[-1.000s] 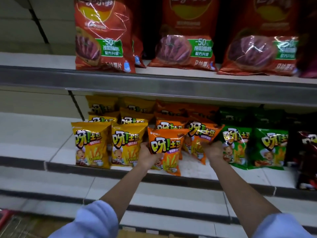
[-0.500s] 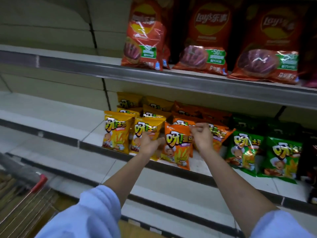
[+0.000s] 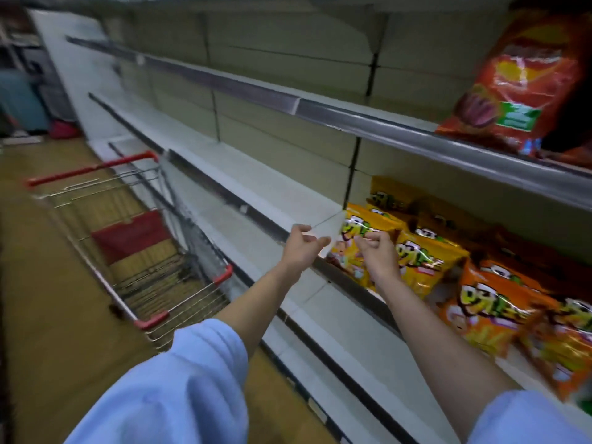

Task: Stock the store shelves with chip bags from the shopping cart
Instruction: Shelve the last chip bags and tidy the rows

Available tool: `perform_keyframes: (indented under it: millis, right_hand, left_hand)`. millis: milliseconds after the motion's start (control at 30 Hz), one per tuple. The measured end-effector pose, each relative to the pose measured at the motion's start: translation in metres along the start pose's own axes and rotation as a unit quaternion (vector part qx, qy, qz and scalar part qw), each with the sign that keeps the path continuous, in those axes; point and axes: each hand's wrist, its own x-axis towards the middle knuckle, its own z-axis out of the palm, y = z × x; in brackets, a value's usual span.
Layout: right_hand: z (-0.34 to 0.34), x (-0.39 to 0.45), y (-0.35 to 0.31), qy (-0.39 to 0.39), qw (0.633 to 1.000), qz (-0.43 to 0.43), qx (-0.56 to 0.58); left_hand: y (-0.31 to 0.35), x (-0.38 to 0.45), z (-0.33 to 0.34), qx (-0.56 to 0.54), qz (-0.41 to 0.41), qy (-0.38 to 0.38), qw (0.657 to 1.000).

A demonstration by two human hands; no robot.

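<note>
Meanwhile two empty hands — left hand (image 3: 302,248), right hand (image 3: 376,254) — one cart (image 3: 128,238).

A long white middle shelf (image 3: 262,200) with a dark front rail carries rows of small snack bags at its right end: yellow bags (image 3: 416,261) standing upright near the shelf's front edge, then orange bags (image 3: 490,312) further right. The grey-railed upper shelf (image 3: 368,118) holds a large red chip bag (image 3: 525,81) standing upright. On the brown floor (image 3: 41,299) stands a wire shopping cart (image 3: 144,251) with red trim.
</note>
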Motion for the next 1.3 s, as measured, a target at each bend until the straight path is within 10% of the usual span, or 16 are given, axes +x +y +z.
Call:
perform_keyframes:
  millis: [567, 1300]
  right_hand:
    - [0.138, 0.029, -0.041, -0.004, 0.999, -0.014, -0.041]
    - [0.007, 0.114, 0.015, 0.125, 0.958, 0.031, -0.256]
  left_hand:
    - [-0.022, 0.103, -0.145, 0.029, -0.003, -0.048, 0.998]
    - [0.041, 0.241, 0.048, 0.134, 0.054, -0.265, 0.953]
